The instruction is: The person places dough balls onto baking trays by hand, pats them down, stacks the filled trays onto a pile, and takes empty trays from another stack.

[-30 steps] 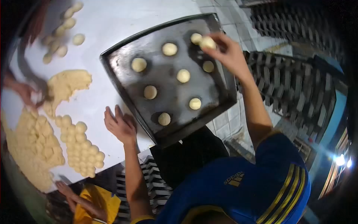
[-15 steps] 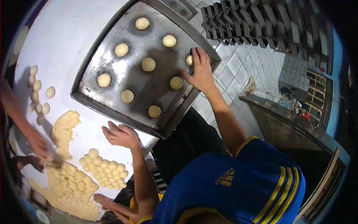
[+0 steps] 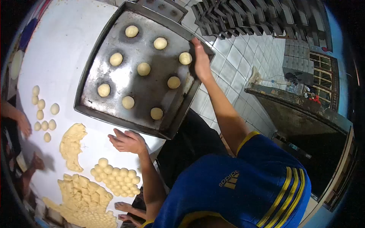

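Note:
A dark metal baking tray (image 3: 108,62) lies over the table, with several pale dough balls (image 3: 143,69) spaced in rows on it. At the tray's right corner my right hand (image 3: 202,60) is closed over the rim, beside one dough ball (image 3: 185,58); some of its fingers are hidden. My left hand (image 3: 128,141) is open, fingers stretched out, close against the tray's near wall and holding nothing. Whether it touches the wall, I cannot tell.
On the white table (image 3: 57,45) lie a cluster of dough balls (image 3: 116,178), a dough strip (image 3: 72,146), cut dough (image 3: 83,193) and loose balls (image 3: 40,103). Other people's hands (image 3: 23,123) rest around the table's edge. Stacked dark trays (image 3: 247,17) stand beyond the tiled floor (image 3: 239,60).
My right hand has moved from the corner dough ball onto the tray's rim, uncovering that ball. My left hand stays open by the near wall. A co-worker's hand has drawn back from the dough.

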`<state>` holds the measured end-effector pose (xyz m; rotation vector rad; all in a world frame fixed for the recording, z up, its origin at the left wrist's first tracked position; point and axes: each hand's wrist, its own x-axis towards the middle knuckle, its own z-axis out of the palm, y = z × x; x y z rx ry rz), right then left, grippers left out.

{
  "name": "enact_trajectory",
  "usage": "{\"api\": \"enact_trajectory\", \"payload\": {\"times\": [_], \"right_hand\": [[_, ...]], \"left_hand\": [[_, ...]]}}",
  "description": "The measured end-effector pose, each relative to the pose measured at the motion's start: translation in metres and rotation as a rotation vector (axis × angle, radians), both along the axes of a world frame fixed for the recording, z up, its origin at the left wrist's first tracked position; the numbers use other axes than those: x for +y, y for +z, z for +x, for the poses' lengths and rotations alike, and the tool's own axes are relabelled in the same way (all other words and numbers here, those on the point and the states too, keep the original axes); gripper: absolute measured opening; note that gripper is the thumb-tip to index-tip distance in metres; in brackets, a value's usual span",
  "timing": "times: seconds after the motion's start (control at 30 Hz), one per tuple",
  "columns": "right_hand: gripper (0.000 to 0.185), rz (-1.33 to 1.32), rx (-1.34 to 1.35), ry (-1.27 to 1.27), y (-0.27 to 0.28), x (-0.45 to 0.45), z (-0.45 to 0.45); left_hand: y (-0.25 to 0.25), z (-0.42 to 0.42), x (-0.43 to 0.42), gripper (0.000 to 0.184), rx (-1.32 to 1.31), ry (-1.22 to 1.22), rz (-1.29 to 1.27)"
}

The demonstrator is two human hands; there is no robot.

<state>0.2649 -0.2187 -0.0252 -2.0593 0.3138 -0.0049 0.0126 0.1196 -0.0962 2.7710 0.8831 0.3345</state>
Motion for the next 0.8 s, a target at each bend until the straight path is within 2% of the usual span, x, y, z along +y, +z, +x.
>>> {"api": "enact_trajectory", "payload": {"times": [0.03,0.07,0.1,0.17,0.2,0.23,0.3,0.37,0.43,0.47,0.53,0.57,0.63,0.7,0.73,0.8], "right_hand": [[0.071,-0.262,-0.008,0.058,0.007,0.009,-0.002],[0.071,-0.55,-0.107,0.226,-0.018,0.005,-0.003],[0.071,-0.549,-0.105,0.222,-0.026,0.013,-0.006],[0.075,-0.829,-0.057,0.339,-0.039,0.026,-0.014],[0.078,-0.871,-0.033,0.339,-0.053,0.018,-0.011],[0.078,-0.867,-0.042,0.344,-0.046,0.016,-0.003],[0.079,0.131,-0.015,0.17,-0.02,0.001,0.003],[0.069,-0.213,-0.161,0.104,0.031,-0.014,0.011],[0.068,-0.398,-0.169,-0.009,0.044,-0.047,0.026],[0.068,-0.388,-0.185,-0.012,0.039,-0.068,0.034],[0.071,-0.349,0.135,0.085,0.017,-0.105,0.047],[0.071,-0.339,0.11,0.082,0.019,-0.111,0.05],[0.072,-0.193,0.479,0.336,0.028,-0.119,0.051],[0.076,-0.09,0.496,0.378,0.037,-0.123,0.051],[0.076,-0.069,0.522,0.413,0.034,-0.127,0.05],[0.071,-0.006,0.563,0.494,0.046,-0.136,0.047]], "left_hand": [[0.0,0.001,0.0,0.052,0.009,-0.003,0.007],[-0.001,0.001,0.0,0.052,0.008,-0.008,0.008],[-0.001,0.002,0.0,0.052,0.008,-0.007,0.003],[0.0,-0.001,-0.002,0.053,0.013,-0.008,-0.002],[0.0,-0.001,-0.001,0.053,0.019,-0.009,-0.006],[0.0,0.001,-0.002,0.054,0.021,-0.002,-0.007],[0.002,-0.002,-0.002,0.054,0.041,0.002,-0.007],[0.002,0.003,-0.001,0.054,0.037,0.009,-0.005],[0.007,0.0,-0.002,0.056,0.046,0.007,-0.055],[0.008,-0.006,-0.002,0.056,0.031,0.008,-0.046],[0.013,-0.012,0.005,0.06,-0.056,-0.08,-0.223],[0.023,-0.013,0.002,0.06,-0.08,-0.082,-0.211],[0.049,-0.035,-0.023,0.066,-0.122,-0.159,-0.753],[0.03,-0.069,-0.045,0.074,0.018,-0.31,-0.716],[0.047,-0.068,-0.066,0.083,0.002,-0.314,-0.714],[0.031,-0.077,-0.08,0.091,0.002,-0.07,-0.891]]}}
